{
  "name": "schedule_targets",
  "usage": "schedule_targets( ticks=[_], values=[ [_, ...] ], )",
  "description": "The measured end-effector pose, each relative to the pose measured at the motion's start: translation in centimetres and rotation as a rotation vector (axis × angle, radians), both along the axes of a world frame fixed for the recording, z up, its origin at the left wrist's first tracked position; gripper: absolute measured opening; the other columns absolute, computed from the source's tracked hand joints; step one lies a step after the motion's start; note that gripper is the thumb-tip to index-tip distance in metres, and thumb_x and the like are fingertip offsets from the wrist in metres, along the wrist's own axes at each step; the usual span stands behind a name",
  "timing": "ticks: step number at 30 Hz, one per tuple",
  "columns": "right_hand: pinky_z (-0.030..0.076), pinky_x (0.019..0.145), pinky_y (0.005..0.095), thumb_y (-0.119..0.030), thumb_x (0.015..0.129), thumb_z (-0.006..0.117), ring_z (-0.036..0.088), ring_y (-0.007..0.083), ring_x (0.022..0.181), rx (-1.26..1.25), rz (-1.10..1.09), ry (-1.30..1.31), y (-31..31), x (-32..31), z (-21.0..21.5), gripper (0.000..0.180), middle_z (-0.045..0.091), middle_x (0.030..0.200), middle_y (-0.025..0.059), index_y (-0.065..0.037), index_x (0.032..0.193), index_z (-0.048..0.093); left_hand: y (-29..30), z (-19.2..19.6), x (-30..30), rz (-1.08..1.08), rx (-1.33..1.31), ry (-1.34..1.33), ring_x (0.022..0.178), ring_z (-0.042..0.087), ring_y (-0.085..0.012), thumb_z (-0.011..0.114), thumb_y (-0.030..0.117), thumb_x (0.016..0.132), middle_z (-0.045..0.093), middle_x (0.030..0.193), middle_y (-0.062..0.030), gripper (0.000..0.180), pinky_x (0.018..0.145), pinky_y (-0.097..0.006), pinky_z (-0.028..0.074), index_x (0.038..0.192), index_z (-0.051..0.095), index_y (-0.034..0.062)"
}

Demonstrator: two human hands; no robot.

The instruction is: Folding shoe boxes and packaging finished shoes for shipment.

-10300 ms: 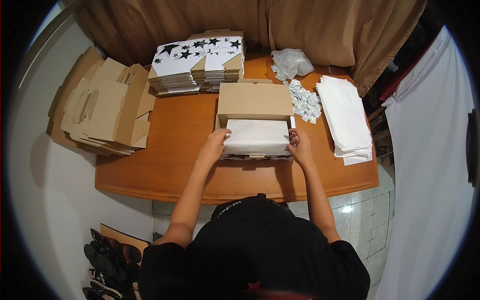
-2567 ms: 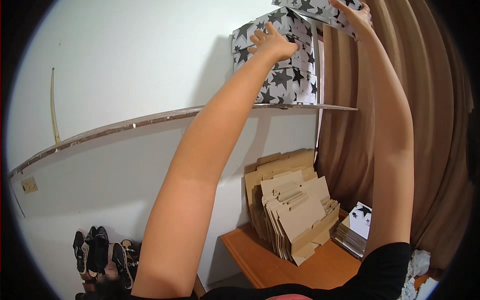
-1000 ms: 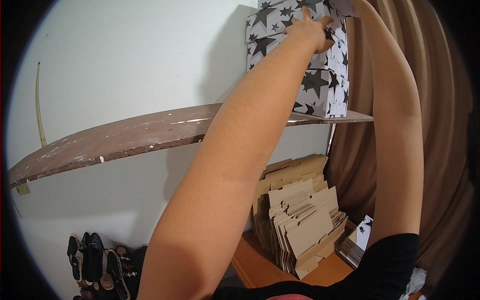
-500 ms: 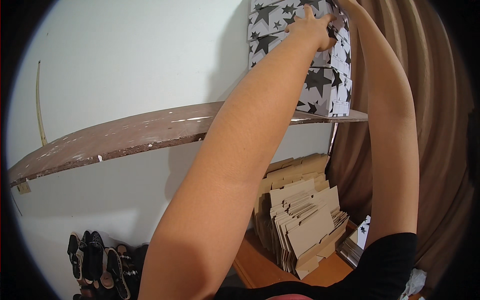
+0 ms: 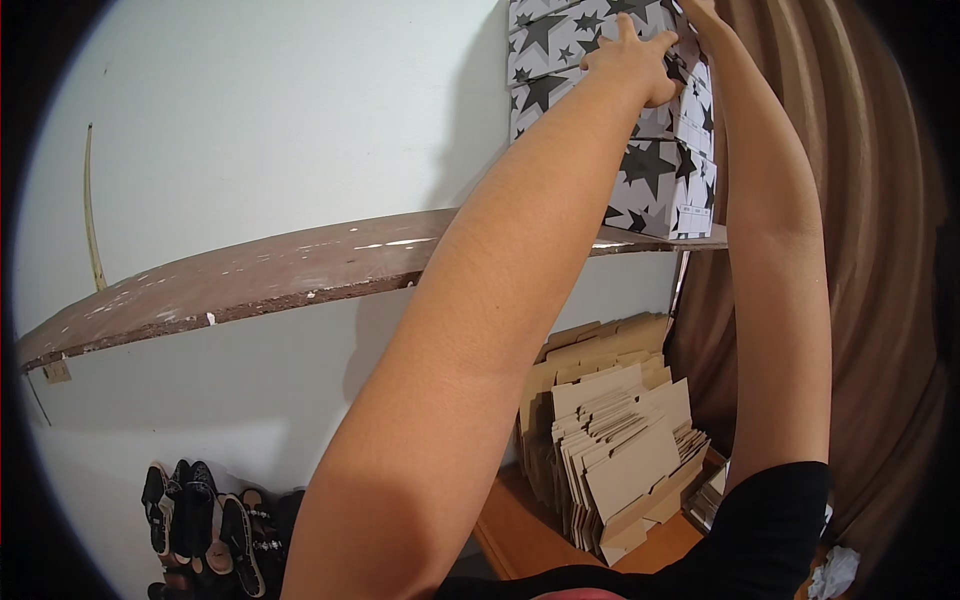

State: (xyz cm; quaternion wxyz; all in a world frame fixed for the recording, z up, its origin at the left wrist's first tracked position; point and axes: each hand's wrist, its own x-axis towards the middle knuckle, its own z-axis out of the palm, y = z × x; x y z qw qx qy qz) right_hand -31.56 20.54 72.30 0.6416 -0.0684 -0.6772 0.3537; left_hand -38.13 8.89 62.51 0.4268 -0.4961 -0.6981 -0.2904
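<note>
White boxes (image 5: pixel 648 180) printed with black stars stand stacked on a high shelf, and the top of the stack runs out of the picture. My left hand (image 5: pixel 637 68) reaches up to the front of the upper boxes. Its fingers are spread against the star-printed side, and nothing shows in its grasp. At the stack's right side, by the upper edge of the picture, is my right hand (image 5: pixel 703 14). Most of its fingers are cut off or hidden, so its grip cannot be made out.
The worn brown shelf (image 5: pixel 330 245) spans the white wall. Below it, flattened brown cardboard boxes (image 5: pixel 625 455) lean on an orange-brown surface (image 5: pixel 520 530). A brown curtain (image 5: pixel 870 250) hangs at the right. Black footwear (image 5: pixel 195 510) is at the lower left, crumpled plastic (image 5: pixel 835 572) at the lower right.
The whole view has shifted slightly, so the shelf and boxes sit a little further right and lower. Both hands stay up at the stack in nearly the same pose.
</note>
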Motion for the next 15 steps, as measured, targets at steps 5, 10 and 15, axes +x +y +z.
schedule_targets(
  ticks=[5,10,15],
  values=[
    [0.033,0.099,0.0533,-0.064,0.057,0.071,0.031,0.0402,0.127,0.066,-0.034,0.085,0.9,-0.4,0.3,0.121,0.021,0.143,0.0244,-0.008,0.143,0.008,0.0,0.0,0.4,-0.007,-0.007,0.010,0.121,0.039,-0.0415,0.064,0.032,0.070,0.012,0.144,-0.0169,0.072,0.094,-0.057,0.037,0.135,0.033,0.0369],
    [0.037,0.096,0.0490,-0.060,0.059,0.072,0.041,0.0382,0.120,0.009,-0.004,0.128,-0.1,-0.6,-0.3,0.113,0.035,0.133,0.0289,0.001,0.139,0.020,-0.2,0.0,0.6,0.074,-0.016,0.057,0.115,0.046,-0.0406,0.064,0.042,0.074,0.018,0.140,-0.0235,0.068,0.094,-0.045,0.040,0.135,0.033,0.0339],
    [0.039,0.092,0.0488,-0.058,0.060,0.073,0.047,0.0381,0.112,-0.035,0.091,0.029,-0.6,0.0,-0.7,0.105,0.046,0.124,0.0269,0.009,0.131,0.033,1.3,-1.7,2.8,0.363,0.343,0.151,0.120,0.043,-0.0379,0.052,0.026,0.081,0.018,0.145,-0.0224,0.062,0.100,-0.043,0.037,0.139,0.030,0.0177]
  ],
)
